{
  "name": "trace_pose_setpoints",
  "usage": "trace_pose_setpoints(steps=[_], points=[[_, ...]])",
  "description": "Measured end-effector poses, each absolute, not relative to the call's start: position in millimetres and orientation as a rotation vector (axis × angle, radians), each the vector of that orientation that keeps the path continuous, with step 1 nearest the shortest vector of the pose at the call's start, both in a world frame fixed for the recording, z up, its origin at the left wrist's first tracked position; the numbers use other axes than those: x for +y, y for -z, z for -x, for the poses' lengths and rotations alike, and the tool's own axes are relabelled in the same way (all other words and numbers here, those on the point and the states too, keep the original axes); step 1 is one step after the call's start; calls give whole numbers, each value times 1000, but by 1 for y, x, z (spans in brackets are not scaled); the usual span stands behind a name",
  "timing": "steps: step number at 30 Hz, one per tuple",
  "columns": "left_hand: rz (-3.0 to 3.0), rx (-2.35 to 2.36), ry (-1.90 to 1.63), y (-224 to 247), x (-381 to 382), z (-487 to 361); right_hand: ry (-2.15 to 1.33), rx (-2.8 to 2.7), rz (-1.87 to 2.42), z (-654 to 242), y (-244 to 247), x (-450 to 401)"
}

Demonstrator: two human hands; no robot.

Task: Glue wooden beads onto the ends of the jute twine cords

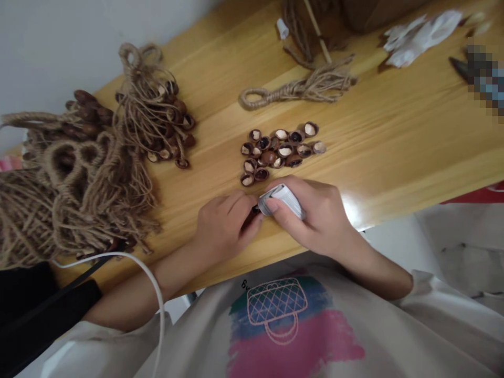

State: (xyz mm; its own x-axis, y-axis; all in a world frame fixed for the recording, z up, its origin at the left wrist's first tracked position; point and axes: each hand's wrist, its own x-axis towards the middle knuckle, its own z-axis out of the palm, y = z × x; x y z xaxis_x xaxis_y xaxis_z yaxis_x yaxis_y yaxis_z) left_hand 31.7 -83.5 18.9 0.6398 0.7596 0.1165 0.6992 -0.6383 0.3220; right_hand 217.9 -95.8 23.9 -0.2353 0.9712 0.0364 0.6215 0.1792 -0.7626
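Note:
My right hand [311,210] is closed round a white and silver squeeze tube [289,199], its thumb pressed on the near side. The tube points left toward my left hand [226,220], whose fingers are pinched together. A small dark brown piece [255,210] shows between those fingertips, beside the tube's end; it looks like a nutshell, though most of it is hidden. Just beyond my hands lie several open nutshell halves [285,150], brown outside, some with pale patches inside.
Jute cord bundles [86,173] with brown shells pile up at the left. A looped jute tassel [291,92] lies farther back. Behind are a white cap [282,29], crumpled white plastic [425,39] and pliers [482,76]. A white cable [153,278] crosses my left arm.

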Motion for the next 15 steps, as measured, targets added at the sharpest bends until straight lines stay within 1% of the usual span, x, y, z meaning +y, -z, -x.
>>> trace_pose_setpoints(steps=[15], points=[[-2597, 1112, -387, -23, -75, -33, -946, -1983, 1356, -223, -25, -89]])
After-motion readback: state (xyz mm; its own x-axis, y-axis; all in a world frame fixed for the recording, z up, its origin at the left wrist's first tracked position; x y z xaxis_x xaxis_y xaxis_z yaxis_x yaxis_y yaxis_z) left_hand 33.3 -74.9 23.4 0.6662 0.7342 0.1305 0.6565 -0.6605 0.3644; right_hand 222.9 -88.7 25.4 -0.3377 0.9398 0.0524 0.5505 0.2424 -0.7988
